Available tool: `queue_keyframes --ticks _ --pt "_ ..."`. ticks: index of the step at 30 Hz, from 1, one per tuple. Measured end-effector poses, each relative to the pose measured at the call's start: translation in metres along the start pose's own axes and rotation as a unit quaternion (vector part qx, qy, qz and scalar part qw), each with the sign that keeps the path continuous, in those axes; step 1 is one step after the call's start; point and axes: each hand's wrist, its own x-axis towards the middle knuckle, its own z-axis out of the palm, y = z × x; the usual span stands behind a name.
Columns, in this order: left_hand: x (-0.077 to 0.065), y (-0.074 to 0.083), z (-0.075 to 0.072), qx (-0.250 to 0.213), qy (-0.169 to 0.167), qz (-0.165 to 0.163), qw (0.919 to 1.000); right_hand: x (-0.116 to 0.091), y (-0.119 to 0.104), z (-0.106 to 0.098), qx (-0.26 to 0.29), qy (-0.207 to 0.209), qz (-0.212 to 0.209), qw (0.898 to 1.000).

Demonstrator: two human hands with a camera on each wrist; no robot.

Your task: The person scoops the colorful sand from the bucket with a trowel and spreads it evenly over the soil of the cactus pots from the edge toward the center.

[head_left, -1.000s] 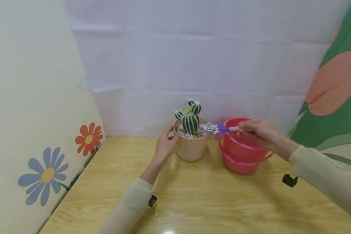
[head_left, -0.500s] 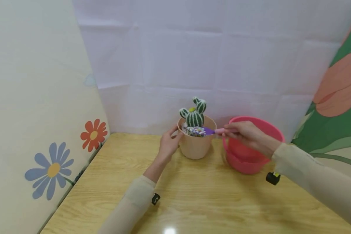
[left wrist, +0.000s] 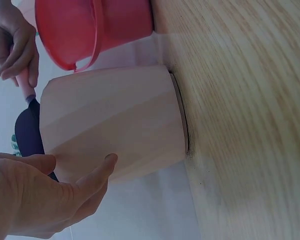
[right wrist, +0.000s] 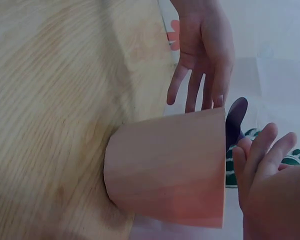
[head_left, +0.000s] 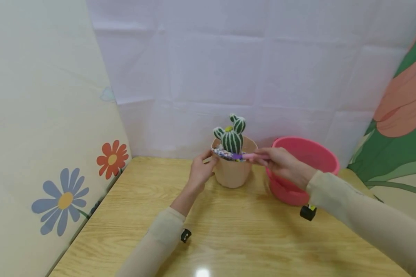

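A knitted green-and-white cactus (head_left: 232, 143) stands upright in a pale peach pot (head_left: 232, 176). My right hand (head_left: 287, 164) grips the pink handle of a small trowel (head_left: 254, 156). Its purple blade (left wrist: 29, 129) lies over the pot's front rim, tilted, in front of the cactus. Small colourful beads (head_left: 223, 153) show along the blade and pot opening. My left hand (head_left: 200, 171) touches the pot's left side. Its thumb is at the rim and its extended fingers (right wrist: 194, 90) lie along the wall.
A pink-red bucket (head_left: 289, 194) with a handle stands right of the pot, partly behind my right hand. The wooden table (head_left: 242, 231) ends at a white cloth backdrop (head_left: 215, 73). A flower-patterned wall (head_left: 55, 115) borders the left.
My right hand has carried the trowel left from near the bucket to over the pot, and its blade has tilted from level. My left hand stays at the pot's side.
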Motion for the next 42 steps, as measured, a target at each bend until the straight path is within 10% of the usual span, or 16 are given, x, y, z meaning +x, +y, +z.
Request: queue_keyframes --ticks 25,42 --pt "0.0 0.002 0.001 0.015 0.012 -0.012 0.9997 0.009 0.023 0.017 0.092 -0.007 0.024 0.995" --pt "0.001 0.002 0.0 0.016 0.01 -0.013 0.9997 0.016 0.021 0.035 0.223 -0.007 0.057 0.973"
